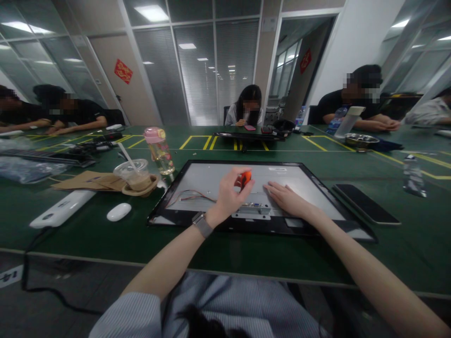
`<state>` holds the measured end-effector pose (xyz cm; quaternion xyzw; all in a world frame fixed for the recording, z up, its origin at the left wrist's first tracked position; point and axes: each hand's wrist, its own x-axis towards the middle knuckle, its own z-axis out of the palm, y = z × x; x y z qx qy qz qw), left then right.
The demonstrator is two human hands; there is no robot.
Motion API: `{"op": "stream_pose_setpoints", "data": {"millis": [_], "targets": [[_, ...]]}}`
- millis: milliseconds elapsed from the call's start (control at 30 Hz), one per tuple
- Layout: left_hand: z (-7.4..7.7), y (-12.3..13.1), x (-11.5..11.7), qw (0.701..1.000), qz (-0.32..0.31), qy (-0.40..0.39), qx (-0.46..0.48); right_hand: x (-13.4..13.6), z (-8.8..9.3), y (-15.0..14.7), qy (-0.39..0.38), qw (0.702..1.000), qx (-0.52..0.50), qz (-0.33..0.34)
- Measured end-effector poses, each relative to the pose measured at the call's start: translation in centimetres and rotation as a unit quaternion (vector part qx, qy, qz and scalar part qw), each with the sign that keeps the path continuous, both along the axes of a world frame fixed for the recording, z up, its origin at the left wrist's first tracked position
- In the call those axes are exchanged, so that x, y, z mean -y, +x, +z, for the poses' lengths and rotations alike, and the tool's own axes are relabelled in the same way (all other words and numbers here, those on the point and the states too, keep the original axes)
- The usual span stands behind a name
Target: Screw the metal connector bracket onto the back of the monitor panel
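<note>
A monitor panel (197, 178) lies face down on the green table, its grey metal back up and a black frame round it. My left hand (230, 192) is closed round an orange-handled tool (244, 178), held upright over the middle of the panel. My right hand (287, 199) lies flat, fingers stretched out, on the metal back just right of the tool. A small metal bracket with a connector port (254, 209) sits below both hands. Red and white wires (186, 195) run across the panel's left part.
Left of the panel are a white mouse (119, 211), a white power strip (61, 209), an iced drink cup (136, 174) on brown paper and a pink-capped bottle (160, 150). A black phone (366, 203) lies right. Several people sit round the table; another panel (246, 136) lies farther back.
</note>
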<state>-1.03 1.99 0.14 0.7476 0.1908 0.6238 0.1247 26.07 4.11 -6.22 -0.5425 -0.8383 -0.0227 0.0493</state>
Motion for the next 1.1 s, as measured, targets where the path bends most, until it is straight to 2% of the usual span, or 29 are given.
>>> {"op": "stream_pose_setpoints", "data": {"millis": [200, 433, 500, 667, 900, 1100], "targets": [[1.4, -0.2, 0.3, 0.998, 0.040, 0.016, 0.054, 0.1, 0.3, -0.1, 0.000, 1.000, -0.001, -0.005], [1.1, -0.1, 0.3, 0.997, -0.015, -0.063, 0.048, 0.1, 0.2, -0.1, -0.010, 1.000, -0.015, -0.009], [1.0, -0.1, 0.2, 0.997, -0.010, -0.053, 0.054, 0.1, 0.2, -0.2, -0.015, 1.000, -0.015, -0.013], [0.9, -0.1, -0.1, 0.995, 0.052, -0.024, 0.082, 0.2, 0.2, -0.3, -0.024, 0.999, -0.018, -0.016], [1.0, -0.3, 0.0, 0.995, 0.022, -0.049, 0.079, 0.2, 0.4, -0.3, -0.027, 0.999, -0.021, -0.017], [0.9, 0.0, -0.1, 0.993, 0.069, 0.014, 0.092, 0.1, 0.3, -0.1, -0.026, 0.999, -0.021, -0.009]]}}
